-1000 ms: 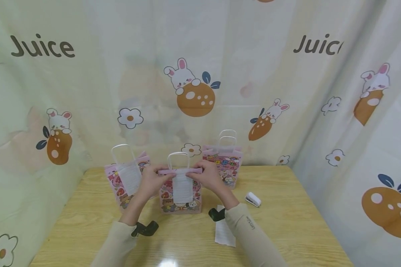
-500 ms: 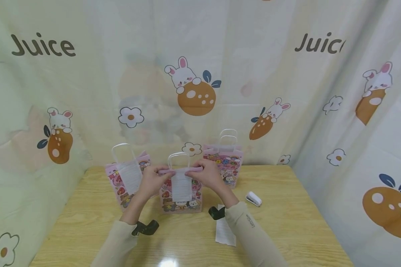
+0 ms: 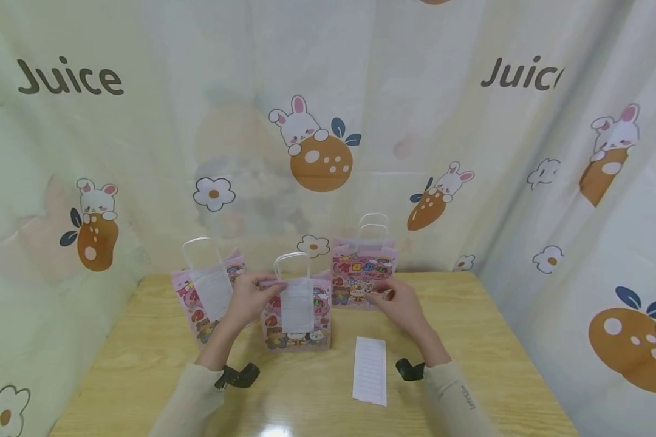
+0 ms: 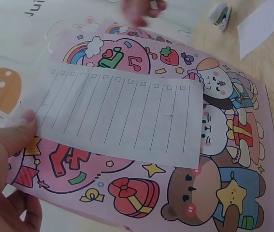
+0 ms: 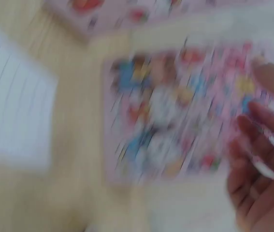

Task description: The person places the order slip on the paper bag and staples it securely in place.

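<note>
My left hand (image 3: 248, 298) pinches the top left edge of the middle pink paper gift bag (image 3: 322, 306), thumb in front and fingers behind. Under that thumb is the corner of a white lined paper slip (image 3: 297, 309), which hangs down the bag's front below the white handles. In the left wrist view the slip (image 4: 122, 116) shows a row of small boxes with lines. Holding nothing, my right hand (image 3: 403, 305) is in the air in front of the right gift bag (image 3: 363, 264), its fingers loosely bent; the right wrist view is blurred.
A small white stapler (image 4: 220, 15) lies on the table, hidden by the right arm in the head view. Another lined slip (image 3: 369, 370) lies flat in front. On the left stands a third gift bag (image 3: 188, 300) with a slip (image 3: 213, 291) on its front. A printed curtain (image 3: 240, 121) hangs behind.
My right hand has let go of the middle bag's top edge and moved right toward the stapler, uncovering the loose slip. My left hand keeps its grip.
</note>
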A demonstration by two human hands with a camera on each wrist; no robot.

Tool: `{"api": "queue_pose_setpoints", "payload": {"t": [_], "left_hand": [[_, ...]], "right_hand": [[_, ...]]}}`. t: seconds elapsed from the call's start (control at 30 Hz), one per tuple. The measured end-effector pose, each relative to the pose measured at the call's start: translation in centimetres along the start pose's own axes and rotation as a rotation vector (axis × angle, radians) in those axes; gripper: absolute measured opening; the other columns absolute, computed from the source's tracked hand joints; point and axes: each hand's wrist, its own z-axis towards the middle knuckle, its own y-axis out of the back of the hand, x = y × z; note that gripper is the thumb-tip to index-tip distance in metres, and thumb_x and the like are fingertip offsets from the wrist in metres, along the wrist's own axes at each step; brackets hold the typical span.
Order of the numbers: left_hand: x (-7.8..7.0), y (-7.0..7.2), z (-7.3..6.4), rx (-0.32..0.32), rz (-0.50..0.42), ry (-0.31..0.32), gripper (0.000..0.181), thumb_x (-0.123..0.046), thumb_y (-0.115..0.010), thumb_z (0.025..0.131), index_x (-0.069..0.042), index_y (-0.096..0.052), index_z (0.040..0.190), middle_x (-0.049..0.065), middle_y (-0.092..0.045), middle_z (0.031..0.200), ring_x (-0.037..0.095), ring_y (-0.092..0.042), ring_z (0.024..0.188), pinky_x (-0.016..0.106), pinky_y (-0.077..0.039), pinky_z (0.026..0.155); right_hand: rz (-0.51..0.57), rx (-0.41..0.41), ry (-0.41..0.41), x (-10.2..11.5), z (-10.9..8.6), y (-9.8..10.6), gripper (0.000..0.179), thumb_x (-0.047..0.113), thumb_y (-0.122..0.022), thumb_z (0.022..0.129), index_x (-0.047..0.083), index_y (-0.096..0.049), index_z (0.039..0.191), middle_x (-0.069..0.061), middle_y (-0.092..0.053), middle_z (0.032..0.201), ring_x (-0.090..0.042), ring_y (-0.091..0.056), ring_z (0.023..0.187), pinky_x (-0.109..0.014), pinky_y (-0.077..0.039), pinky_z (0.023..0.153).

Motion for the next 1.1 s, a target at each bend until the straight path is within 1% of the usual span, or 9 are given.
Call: {"api": "queue_pose_setpoints", "payload": {"t": [0.13,0.27,0.33,0.4,0.47,0.57,0.67,0.87,1.1], "left_hand": [[0.1,-0.1,-0.2,-0.005,-0.011,0.023,0.011,-0.013,-0.077,0.085,-0.006,-0.077,0.094,0.008,-0.073,0.093,0.010,-0.038,0.038,0.020,-0.033,0.038],[0.2,0.0,-0.6,0.005,-0.009,0.052,0.011,-0.015,-0.077,0.085,-0.007,-0.077,0.093,0.008,-0.073,0.094,0.011,-0.041,0.039,0.020,-0.034,0.038],[0.4,0.0,-0.7,0.012,-0.016,0.057,0.012,-0.015,-0.077,0.085,-0.007,-0.077,0.094,0.008,-0.073,0.093,0.012,-0.050,0.043,0.019,-0.035,0.039],[0.5,0.0,-0.7,0.010,-0.020,0.029,0.013,-0.014,-0.077,0.085,-0.005,-0.076,0.095,0.008,-0.073,0.093,0.014,-0.061,0.053,0.019,-0.039,0.042],[0.6,0.0,-0.5,0.003,-0.019,-0.007,0.013,-0.014,-0.077,0.085,-0.005,-0.076,0.095,0.008,-0.074,0.092,0.018,-0.065,0.057,0.020,-0.041,0.043],[0.6,0.0,-0.3,-0.003,-0.013,-0.044,0.012,-0.015,-0.077,0.085,-0.007,-0.077,0.094,0.007,-0.074,0.092,0.021,-0.062,0.054,0.020,-0.042,0.045],[0.6,-0.1,-0.3,-0.003,-0.021,-0.031,0.010,-0.014,-0.077,0.085,-0.007,-0.077,0.092,0.006,-0.074,0.092,0.021,-0.060,0.052,0.020,-0.039,0.042],[0.4,-0.3,-0.2,-0.011,-0.046,-0.016,0.012,-0.009,-0.076,0.085,-0.001,-0.076,0.094,0.012,-0.073,0.091,0.023,-0.071,0.074,0.018,-0.041,0.046],[-2.7,0.0,-1.0,0.001,-0.040,-0.018,0.012,0.000,-0.072,0.086,0.007,-0.072,0.096,0.019,-0.072,0.092,0.032,-0.071,0.079,0.021,-0.047,0.051]], "right_hand": [[-0.123,0.034,-0.111,-3.4,-2.0,1.1,0.041,0.028,-0.076,0.085,-0.003,-0.066,0.111,-0.017,-0.066,0.110,-0.037,-0.060,0.100,-0.049,-0.049,0.084],[-0.176,0.093,-0.208,-5.9,-3.6,0.9,0.052,0.031,-0.077,0.083,-0.005,-0.063,0.118,-0.021,-0.063,0.117,-0.041,-0.058,0.107,-0.053,-0.047,0.089],[-0.183,0.101,-0.238,-6.8,-4.2,0.6,0.053,0.030,-0.079,0.082,-0.005,-0.063,0.119,-0.022,-0.063,0.118,-0.039,-0.058,0.106,-0.052,-0.047,0.089],[-0.177,0.093,-0.260,-7.3,-4.5,0.4,0.054,0.027,-0.080,0.081,-0.004,-0.061,0.120,-0.022,-0.063,0.118,-0.037,-0.059,0.104,-0.051,-0.048,0.088],[-0.181,0.065,-0.264,-7.7,-4.7,0.3,0.053,0.023,-0.080,0.079,-0.004,-0.060,0.120,-0.023,-0.062,0.118,-0.036,-0.059,0.103,-0.051,-0.047,0.087],[-0.195,0.034,-0.294,-8.1,-4.8,0.5,0.053,0.017,-0.080,0.077,-0.005,-0.059,0.120,-0.024,-0.062,0.115,-0.036,-0.059,0.098,-0.051,-0.047,0.085],[-0.231,0.033,-0.343,-8.6,-5.2,0.8,0.048,0.016,-0.080,0.076,-0.006,-0.061,0.114,-0.022,-0.064,0.107,-0.034,-0.059,0.091,-0.051,-0.047,0.081],[-0.247,0.016,-0.377,-9.7,-5.6,0.8,0.035,0.019,-0.077,0.080,-0.003,-0.066,0.105,-0.019,-0.067,0.099,-0.032,-0.062,0.086,-0.049,-0.048,0.075],[-0.226,0.016,-0.380,-9.3,-5.3,0.9,0.031,0.019,-0.073,0.083,-0.002,-0.060,0.101,-0.016,-0.065,0.093,-0.029,-0.060,0.082,-0.047,-0.049,0.072]]}}
